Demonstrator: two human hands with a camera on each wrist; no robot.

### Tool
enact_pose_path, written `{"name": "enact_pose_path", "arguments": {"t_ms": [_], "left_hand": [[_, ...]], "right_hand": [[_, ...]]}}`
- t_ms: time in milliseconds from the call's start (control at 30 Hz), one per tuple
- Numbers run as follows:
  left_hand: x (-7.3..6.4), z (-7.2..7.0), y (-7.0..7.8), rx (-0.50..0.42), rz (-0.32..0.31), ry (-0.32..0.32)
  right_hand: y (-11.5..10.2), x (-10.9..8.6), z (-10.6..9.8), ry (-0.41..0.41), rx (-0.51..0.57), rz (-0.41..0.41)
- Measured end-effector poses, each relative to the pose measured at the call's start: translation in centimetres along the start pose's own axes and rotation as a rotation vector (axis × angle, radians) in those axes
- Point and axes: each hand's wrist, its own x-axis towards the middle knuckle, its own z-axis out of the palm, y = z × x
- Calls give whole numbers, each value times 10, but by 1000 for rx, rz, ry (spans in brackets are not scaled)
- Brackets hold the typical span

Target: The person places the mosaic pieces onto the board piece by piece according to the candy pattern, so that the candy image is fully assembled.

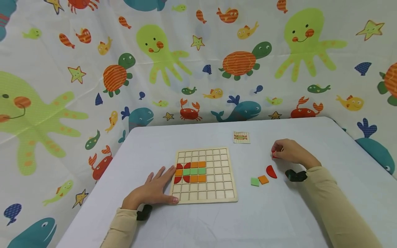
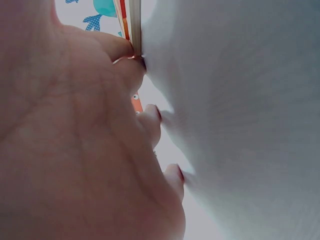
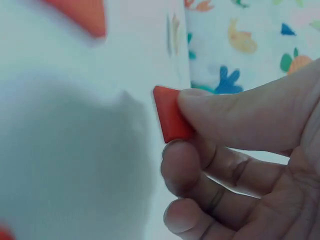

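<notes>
My left hand (image 1: 152, 191) rests at the left edge of a wooden grid board (image 1: 219, 176), fingers spread and thumb at the near left corner. In the left wrist view the palm and fingertips show beside the board's edge (image 2: 135, 30). Red curved pieces, orange squares and green squares (image 1: 194, 171) fill cells on the board's left part. Right of the board, my right hand (image 1: 291, 151) pinches a small red piece (image 3: 169, 115) between thumb and fingers, just over the table. Its full outline is partly hidden by the thumb.
Between board and right hand lie a loose red half-circle piece (image 1: 271, 172), an orange square (image 1: 263, 179) and a green square (image 1: 255, 182). A small pattern card (image 1: 241, 137) lies behind the board. A sea-animal curtain (image 1: 211, 44) hangs behind the white table (image 1: 198, 227).
</notes>
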Motion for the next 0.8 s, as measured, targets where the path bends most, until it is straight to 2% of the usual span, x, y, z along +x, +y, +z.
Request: {"name": "enact_pose_path", "arguments": {"t_ms": [333, 600, 800], "left_hand": [[-1, -2, 1, 3, 0, 0], [0, 0, 0, 0, -9, -6], [1, 0, 0, 10, -1, 1]], "right_hand": [[-37, 22, 13, -41, 209, -41], [-66, 42, 34, -102, 245, -97], [-86, 53, 48, -118, 249, -153]]}}
